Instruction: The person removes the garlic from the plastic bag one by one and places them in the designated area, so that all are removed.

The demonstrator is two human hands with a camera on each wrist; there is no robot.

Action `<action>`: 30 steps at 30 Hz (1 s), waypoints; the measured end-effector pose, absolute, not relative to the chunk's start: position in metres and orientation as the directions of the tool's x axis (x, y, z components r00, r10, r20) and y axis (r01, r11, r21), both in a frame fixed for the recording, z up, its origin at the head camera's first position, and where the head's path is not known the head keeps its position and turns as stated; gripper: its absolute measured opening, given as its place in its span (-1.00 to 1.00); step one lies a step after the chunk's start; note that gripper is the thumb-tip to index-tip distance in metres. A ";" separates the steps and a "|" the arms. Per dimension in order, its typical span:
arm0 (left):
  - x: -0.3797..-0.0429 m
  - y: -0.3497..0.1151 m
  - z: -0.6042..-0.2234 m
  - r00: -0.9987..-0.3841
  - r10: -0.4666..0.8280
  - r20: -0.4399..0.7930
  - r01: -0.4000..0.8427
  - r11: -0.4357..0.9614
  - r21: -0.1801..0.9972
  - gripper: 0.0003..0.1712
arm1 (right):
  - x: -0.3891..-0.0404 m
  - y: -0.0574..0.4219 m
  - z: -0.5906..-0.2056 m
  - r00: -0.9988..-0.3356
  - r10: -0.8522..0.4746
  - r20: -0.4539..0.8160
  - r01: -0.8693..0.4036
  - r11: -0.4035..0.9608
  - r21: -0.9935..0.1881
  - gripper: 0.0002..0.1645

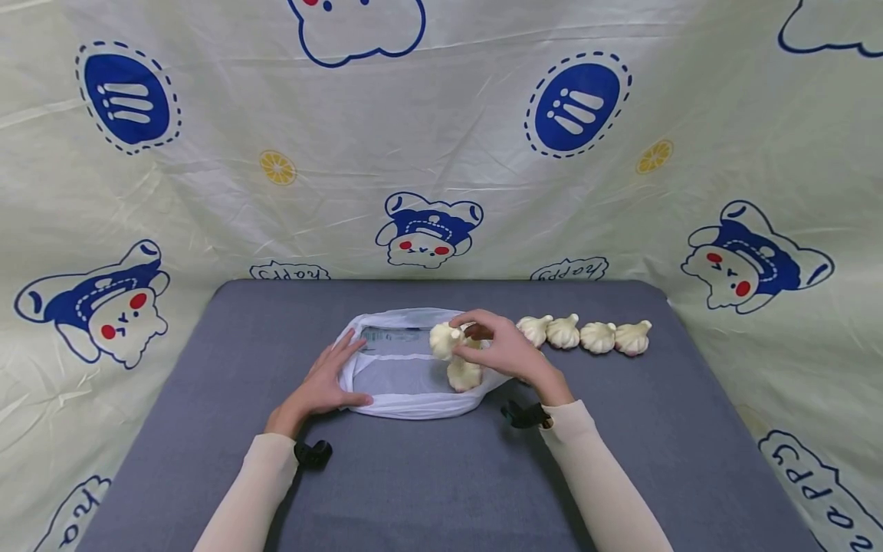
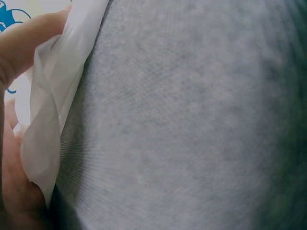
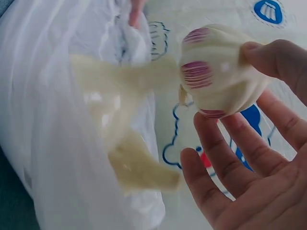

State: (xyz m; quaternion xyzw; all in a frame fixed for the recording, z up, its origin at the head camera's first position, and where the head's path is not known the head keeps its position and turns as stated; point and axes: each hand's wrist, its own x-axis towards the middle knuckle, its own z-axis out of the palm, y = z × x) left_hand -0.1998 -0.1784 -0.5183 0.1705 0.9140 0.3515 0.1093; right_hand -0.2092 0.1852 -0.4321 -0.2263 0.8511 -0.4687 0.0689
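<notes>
A white plastic bag (image 1: pixel 414 406) lies on the table with its mouth spread wide. My left hand (image 1: pixel 329 376) rests on the bag's left rim, thumb and straight fingers spread apart; in the left wrist view the white film (image 2: pixel 48 110) drapes beside the thumb. Over the bag's right end, my right hand (image 1: pixel 507 349) pinches a garlic bulb (image 1: pixel 444 340) between thumb and fingertips. Purple streaks mark that garlic bulb (image 3: pixel 216 72) in the right wrist view. Below it, more garlic (image 1: pixel 464 376) sits inside the bag, partly hidden by the right hand and blurred in the right wrist view.
Several garlic bulbs (image 1: pixel 597 337) stand in a row right of the bag, toward the back. A grey cloth (image 1: pixel 428 491) covers the table. Behind and beside it hangs a pale printed curtain (image 1: pixel 455 115). Each wrist carries a small black device (image 1: pixel 313 455).
</notes>
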 end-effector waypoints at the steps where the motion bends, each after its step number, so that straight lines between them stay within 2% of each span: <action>1: -0.200 -0.179 -0.518 -0.918 0.390 -0.078 0.237 0.695 0.679 0.25 | -0.208 0.188 -0.432 -0.894 -0.435 0.106 -0.317 0.449 -0.835 -0.56; 6: -0.198 -0.179 -0.518 -0.918 0.390 -0.069 0.242 0.691 0.681 0.25 | -0.201 0.203 -0.430 -0.916 -0.373 0.145 -0.307 0.424 -0.852 -0.54; 16: -0.198 -0.179 -0.518 -0.914 0.400 -0.059 0.256 0.685 0.682 0.24 | -0.187 0.238 -0.432 -0.950 -0.280 0.139 -0.250 0.413 -0.876 -0.50; 30: -0.198 -0.179 -0.518 -0.913 0.403 -0.053 0.261 0.680 0.685 0.24 | -0.173 0.290 -0.438 -0.969 -0.164 0.183 -0.243 0.523 -0.817 -0.50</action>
